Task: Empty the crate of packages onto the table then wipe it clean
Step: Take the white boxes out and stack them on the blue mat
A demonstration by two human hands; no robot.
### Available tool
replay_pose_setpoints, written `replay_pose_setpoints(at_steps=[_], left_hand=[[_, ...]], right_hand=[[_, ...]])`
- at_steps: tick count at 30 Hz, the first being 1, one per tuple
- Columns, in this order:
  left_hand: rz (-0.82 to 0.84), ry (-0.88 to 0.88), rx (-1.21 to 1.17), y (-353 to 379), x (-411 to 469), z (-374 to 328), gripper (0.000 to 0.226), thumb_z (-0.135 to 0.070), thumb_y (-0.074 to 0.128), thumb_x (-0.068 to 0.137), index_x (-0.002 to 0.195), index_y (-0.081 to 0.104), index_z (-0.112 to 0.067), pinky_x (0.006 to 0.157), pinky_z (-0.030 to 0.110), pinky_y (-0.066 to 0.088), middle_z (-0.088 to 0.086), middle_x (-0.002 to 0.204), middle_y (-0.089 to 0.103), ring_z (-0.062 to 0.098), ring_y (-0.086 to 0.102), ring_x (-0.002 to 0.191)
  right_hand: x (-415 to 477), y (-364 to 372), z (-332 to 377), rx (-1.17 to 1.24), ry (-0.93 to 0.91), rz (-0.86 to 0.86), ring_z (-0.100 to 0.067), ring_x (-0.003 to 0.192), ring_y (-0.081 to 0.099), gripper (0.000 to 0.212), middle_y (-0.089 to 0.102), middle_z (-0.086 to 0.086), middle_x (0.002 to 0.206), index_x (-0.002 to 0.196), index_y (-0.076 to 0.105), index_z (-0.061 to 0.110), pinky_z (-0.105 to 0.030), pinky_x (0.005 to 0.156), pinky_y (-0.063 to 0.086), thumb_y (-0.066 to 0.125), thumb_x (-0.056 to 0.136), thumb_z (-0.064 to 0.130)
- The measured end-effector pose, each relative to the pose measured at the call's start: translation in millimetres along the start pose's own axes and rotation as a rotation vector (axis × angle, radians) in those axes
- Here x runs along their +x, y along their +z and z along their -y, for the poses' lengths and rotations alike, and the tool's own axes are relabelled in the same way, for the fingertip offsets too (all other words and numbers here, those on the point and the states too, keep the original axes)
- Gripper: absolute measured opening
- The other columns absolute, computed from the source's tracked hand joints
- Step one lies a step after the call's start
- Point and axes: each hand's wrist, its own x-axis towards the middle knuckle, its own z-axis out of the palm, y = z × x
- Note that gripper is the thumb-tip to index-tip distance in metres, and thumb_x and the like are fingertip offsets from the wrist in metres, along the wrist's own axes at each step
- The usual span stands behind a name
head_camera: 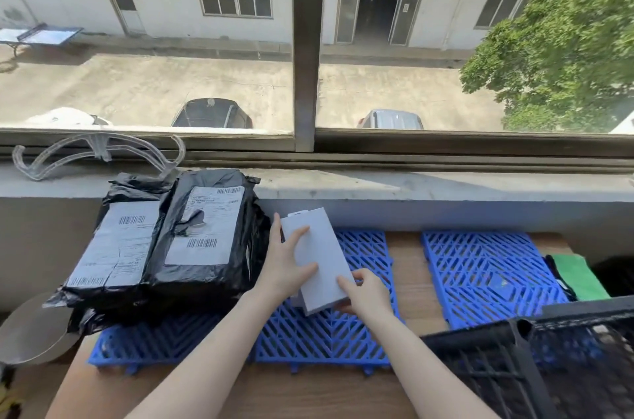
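A flat white box (317,255) is tilted above the blue plastic grid mat (360,333) on the wooden table (415,285). My left hand (284,264) grips its left edge, fingers spread over the top face. My right hand (363,291) pinches its lower right corner. Two black mailer bags with white labels (202,233) (116,247) are stacked at the left on the mat. The black lattice crate (535,367) stands at the lower right, and its inside is blurred. A green cloth (579,276) lies folded at the far right.
A second blue grid mat (487,274) lies right of the first with bare wood between. A concrete window sill (411,185) runs behind the table, with a clear plastic hanger (99,151) on it. A round metal lid (34,329) sits at the table's left edge.
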Motion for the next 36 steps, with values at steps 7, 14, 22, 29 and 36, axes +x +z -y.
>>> replay_pose_setpoints(at_steps=[7, 14, 22, 29, 36], left_hand=[[-0.136, -0.082, -0.061, 8, -10, 8, 0.072, -0.023, 0.059, 0.095, 0.154, 0.018, -0.026, 0.108, 0.022, 0.013, 0.002, 0.163, 0.0, 0.013, 0.005, 0.149], [-0.011, -0.113, -0.184, 15, -30, 18, 0.085, -0.032, 0.063, 0.091, 0.155, 0.007, -0.031, 0.11, 0.029, 0.029, -0.01, 0.159, 0.02, 0.011, 0.026, 0.143], [0.052, -0.11, -0.238, 16, -27, 25, 0.084, -0.031, 0.059, 0.095, 0.154, 0.001, -0.04, 0.098, 0.02, 0.028, -0.03, 0.148, 0.014, -0.005, 0.025, 0.131], [0.113, -0.097, -0.249, 19, -19, 29, 0.085, -0.052, 0.061, 0.084, 0.147, 0.005, -0.058, 0.106, 0.033, 0.04, -0.025, 0.156, 0.022, 0.004, 0.035, 0.137], [0.1, -0.107, -0.232, 23, -19, 25, 0.095, -0.051, 0.067, 0.083, 0.14, -0.007, -0.065, 0.101, 0.033, 0.043, -0.027, 0.144, 0.037, 0.007, 0.047, 0.127]], right_hand=[[6, 0, 3, 0.049, 0.011, 0.045, -0.023, 0.082, 0.069, 0.023, 0.057, -0.003, 0.106, 0.101, 0.058, 0.015, -0.032, 0.064, 0.06, 0.057, 0.094, 0.037], [12, 16, -8, -0.077, -0.138, 0.156, -0.014, 0.132, 0.039, 0.057, 0.037, 0.007, 0.147, 0.147, 0.029, 0.04, -0.041, 0.108, 0.037, 0.038, 0.092, 0.053], [6, 30, -9, 0.086, -0.136, 0.172, -0.02, 0.142, 0.024, 0.051, 0.019, 0.01, 0.157, 0.149, 0.009, 0.043, -0.034, 0.109, 0.026, 0.029, 0.103, 0.042], [5, 30, -22, 0.12, -0.162, 0.103, -0.014, 0.142, 0.026, 0.051, 0.02, 0.019, 0.155, 0.149, 0.01, 0.045, -0.035, 0.112, 0.025, 0.027, 0.101, 0.049], [4, 26, -26, 0.153, -0.151, 0.067, -0.011, 0.142, 0.023, 0.052, 0.02, 0.021, 0.155, 0.149, 0.011, 0.046, -0.033, 0.112, 0.022, 0.027, 0.1, 0.051]])
